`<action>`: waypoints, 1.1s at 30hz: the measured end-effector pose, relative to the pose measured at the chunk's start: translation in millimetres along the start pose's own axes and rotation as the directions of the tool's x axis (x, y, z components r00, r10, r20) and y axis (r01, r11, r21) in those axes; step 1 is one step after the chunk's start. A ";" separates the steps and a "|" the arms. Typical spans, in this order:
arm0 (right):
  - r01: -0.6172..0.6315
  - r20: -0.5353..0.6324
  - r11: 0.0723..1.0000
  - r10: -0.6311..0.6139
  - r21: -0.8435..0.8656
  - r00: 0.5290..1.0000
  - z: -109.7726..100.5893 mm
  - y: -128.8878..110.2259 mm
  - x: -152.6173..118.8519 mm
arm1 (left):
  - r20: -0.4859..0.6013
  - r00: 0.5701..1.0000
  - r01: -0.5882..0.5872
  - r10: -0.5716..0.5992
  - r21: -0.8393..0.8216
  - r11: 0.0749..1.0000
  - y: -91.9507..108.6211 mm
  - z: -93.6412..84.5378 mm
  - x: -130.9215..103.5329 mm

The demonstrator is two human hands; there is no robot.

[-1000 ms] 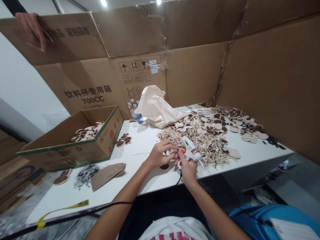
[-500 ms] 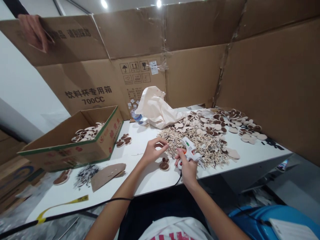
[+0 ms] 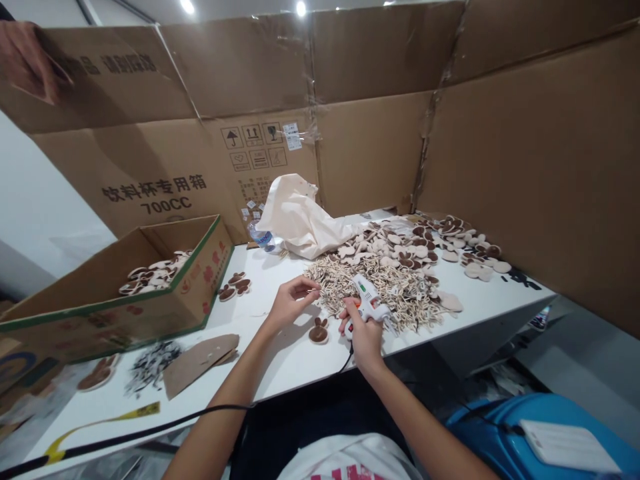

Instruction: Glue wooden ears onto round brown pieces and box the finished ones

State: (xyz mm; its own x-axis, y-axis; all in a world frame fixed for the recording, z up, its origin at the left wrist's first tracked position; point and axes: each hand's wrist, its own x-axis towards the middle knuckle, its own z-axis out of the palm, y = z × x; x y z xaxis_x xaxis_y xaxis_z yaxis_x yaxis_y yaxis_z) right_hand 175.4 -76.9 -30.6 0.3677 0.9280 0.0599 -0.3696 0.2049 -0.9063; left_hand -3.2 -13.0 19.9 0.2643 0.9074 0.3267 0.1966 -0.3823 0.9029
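Right hand (image 3: 367, 333) grips white plastic glue gun (image 3: 370, 303); left hand (image 3: 294, 303) pinches thin piece, fingertips nearly closed. Brown fuzzy bunny-shaped patch (image 3: 319, 331) between hands, near white smooth surface's (image 3: 285, 363) front edge. Tangled cord pile (image 3: 400, 287) beyond.

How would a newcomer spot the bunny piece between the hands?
On the white table, find the pile of pale strands. The brown, pale-edged bunny piece lies off its near left side. Unlike the others, it sits alone between left hand and glue gun.
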 end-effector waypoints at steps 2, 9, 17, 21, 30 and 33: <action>0.000 -0.001 1.000 0.000 0.000 1.000 -0.1 0.3 0.1 | -0.005 1.000 -0.012 0.012 -0.012 1.000 -0.8 -0.3 0.6; 0.001 0.003 1.000 -0.001 -0.014 1.000 -1.4 5.0 1.8 | 0.031 0.998 -0.062 0.059 0.105 0.992 6.6 -2.7 0.1; -0.006 0.000 1.000 0.006 -0.003 1.000 -1.1 2.3 1.2 | 0.053 0.999 0.009 -0.013 0.076 0.997 8.7 -5.2 -2.9; -0.006 0.002 1.000 0.006 -0.007 1.000 -1.4 2.2 1.1 | 0.087 0.996 0.029 -0.033 0.055 0.998 9.4 -9.1 -2.3; 0.002 0.005 1.000 -0.002 -0.025 1.000 -2.9 5.2 2.1 | 0.178 0.981 0.065 -0.074 0.053 0.996 12.5 -16.1 -1.1; 0.002 -0.003 1.000 -0.002 -0.018 1.000 -3.1 7.7 2.6 | 0.227 0.969 0.084 -0.097 0.065 0.994 13.5 -19.1 -1.1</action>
State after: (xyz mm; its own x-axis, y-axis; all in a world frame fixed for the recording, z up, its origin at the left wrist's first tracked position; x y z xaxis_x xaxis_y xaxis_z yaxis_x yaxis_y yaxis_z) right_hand 176.1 -73.9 -38.7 0.3707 0.9267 0.0611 -0.3537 0.2017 -0.9134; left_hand -18.9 -15.8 37.0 0.4514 0.8769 0.1653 0.2794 -0.3149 0.9071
